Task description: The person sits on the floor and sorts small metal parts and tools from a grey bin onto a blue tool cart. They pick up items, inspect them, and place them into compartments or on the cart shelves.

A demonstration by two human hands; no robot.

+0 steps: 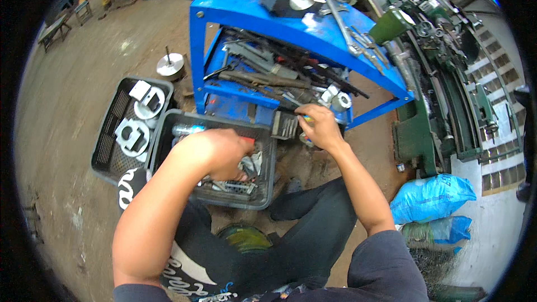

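My left hand point(221, 154) reaches down over a black plastic crate point(267, 179) between my knees and the blue stand. Its fingers curve toward the loose metal pieces point(224, 186) in the crate, and the back of the hand hides most of them. Beside it in the crate lie a clear plastic bottle point(187, 129) and crumpled grey scraps point(251, 163). My right hand point(320, 126) is closed in a pinch at the stand's lower shelf. Its fingertips are beside a small dark box with slots point(284, 125); what they hold is too small to make out.
A blue metal stand point(246, 11) carries wrenches point(341, 25), a green cup point(391, 26) and a cluttered shelf of bars. Left of my crate is a second crate point(106, 151) with white machined parts point(133, 137). A green lathe point(417, 140) and blue sacks point(433, 197) are at right.
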